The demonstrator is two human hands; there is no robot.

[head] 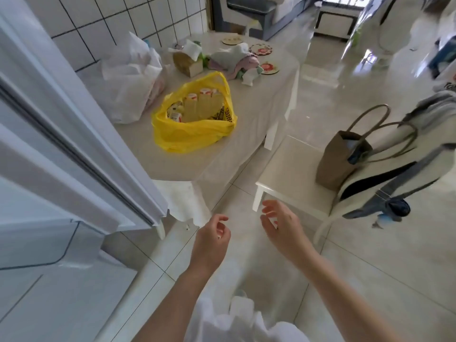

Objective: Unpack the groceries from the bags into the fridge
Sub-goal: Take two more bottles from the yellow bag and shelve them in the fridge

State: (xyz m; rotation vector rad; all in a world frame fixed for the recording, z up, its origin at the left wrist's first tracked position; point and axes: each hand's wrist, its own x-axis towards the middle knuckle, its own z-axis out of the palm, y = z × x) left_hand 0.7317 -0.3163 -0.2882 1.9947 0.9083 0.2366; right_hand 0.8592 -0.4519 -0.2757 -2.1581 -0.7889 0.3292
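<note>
A yellow plastic bag [195, 130] stands open on the white table [256, 99], holding several small bottles with red-and-white caps and a packet. Behind it to the left sits a white plastic bag [133, 77], bulging and closed at the top. The white fridge door [56, 134] fills the left side, swung towards the table. My left hand [213, 239] and my right hand [281, 227] hang empty in front of me above the floor, short of the table's near corner, with fingers loosely curled.
A tissue box [187, 61], a heap of folded cloths [237, 61] and round coasters [269, 67] lie at the table's far end. To the right a white chair [291, 174] carries a brown handbag [345, 156] and draped clothes. The floor is glossy tile.
</note>
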